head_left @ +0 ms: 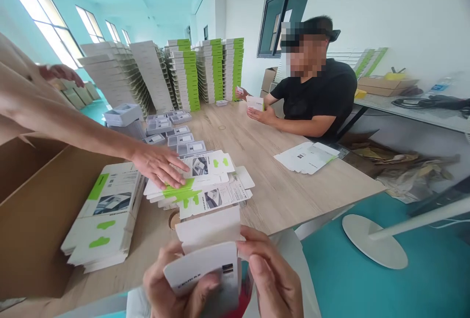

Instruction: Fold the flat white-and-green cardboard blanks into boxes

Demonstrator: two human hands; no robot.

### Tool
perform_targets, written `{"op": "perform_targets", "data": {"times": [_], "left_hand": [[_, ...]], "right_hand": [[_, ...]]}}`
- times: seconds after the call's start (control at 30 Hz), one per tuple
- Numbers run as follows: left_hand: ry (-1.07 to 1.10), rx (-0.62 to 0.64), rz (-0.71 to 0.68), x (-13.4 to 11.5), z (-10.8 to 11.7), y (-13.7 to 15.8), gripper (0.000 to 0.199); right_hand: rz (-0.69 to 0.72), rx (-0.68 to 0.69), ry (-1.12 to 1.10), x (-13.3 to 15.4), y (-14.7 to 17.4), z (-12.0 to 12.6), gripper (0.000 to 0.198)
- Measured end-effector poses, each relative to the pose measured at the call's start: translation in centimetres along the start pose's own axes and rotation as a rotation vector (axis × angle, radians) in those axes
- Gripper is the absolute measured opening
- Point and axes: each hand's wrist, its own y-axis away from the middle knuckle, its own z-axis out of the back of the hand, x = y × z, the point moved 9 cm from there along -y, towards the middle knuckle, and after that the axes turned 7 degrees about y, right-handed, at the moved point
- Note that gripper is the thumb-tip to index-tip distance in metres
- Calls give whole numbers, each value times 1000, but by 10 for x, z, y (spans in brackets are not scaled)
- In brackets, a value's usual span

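Note:
Close to me, over the table's front edge, is a small white cardboard box (209, 230), partly folded, with a flap standing up and dark print on its front. My left hand (179, 279) is wrapped round its left side, thumb across the printed face. At the right edge, my right hand (273, 274) pinches a side flap between thumb and fingers. Just beyond lies a pile of flat white-and-green box blanks (216, 198). Another person's hand (161, 166) rests flat on that pile, reaching in from the left.
A stack of flat blanks (106, 215) sits left, beside a brown carton (36, 210). Several plastic trays (179, 139) lie mid-table. Tall stacks of boxes (185, 78) stand behind. Across the table, a co-worker (316, 87) holds a white box. Another blank (304, 156) lies right.

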Motion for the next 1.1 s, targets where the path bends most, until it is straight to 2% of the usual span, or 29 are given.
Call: {"op": "perform_targets", "data": {"times": [0.07, 0.1, 0.13, 0.2, 0.33, 0.43, 0.47, 0.53, 0.57, 0.67, 0.73, 0.9, 1.0, 1.1], "left_hand": [[-51, 112, -415, -34, -11, -16, 37], [-98, 135, -613, -47, -15, -19, 38], [-131, 100, -759, -56, -14, -23, 41], [-182, 86, -850, -55, -18, -35, 44], [-161, 125, -837, -37, -27, -48, 52], [-128, 204, -854, -31, -31, -45, 57], [-130, 247, -855, -30, -33, -44, 61], [-125, 307, -872, -30, -36, -42, 71], [-117, 333, -880, -30, -37, -41, 74], [-73, 386, -884, -28, -40, -40, 71], [-31, 390, -853, -25, -40, -42, 65], [-38, 415, -725, -27, -46, -43, 53], [-25, 342, -614, -31, -49, -41, 39], [32, 279, -429, -24, -52, -43, 19]], "right_hand": [[-75, 3, -100, 12, -17, -8, 25], [-100, 11, -141, 17, -23, -13, 26], [-111, 19, -176, 21, -27, -19, 28], [-116, 40, -227, 25, -31, -28, 30], [-153, 182, -195, 19, -44, -35, 39], [-179, 399, -124, 23, -68, -34, 36], [-172, 482, -104, 28, -77, -35, 43], [-101, 652, -27, 44, -94, -40, 65], [-50, 738, 16, 53, -99, -44, 66], [122, 946, 122, 75, -106, -63, 45], [252, 996, 151, 87, -108, -73, 41], [566, 978, 109, 111, -107, -77, 42], [626, 1019, 199, 106, -103, -77, 37], [642, 1053, 274, 96, -101, -75, 34]]}}
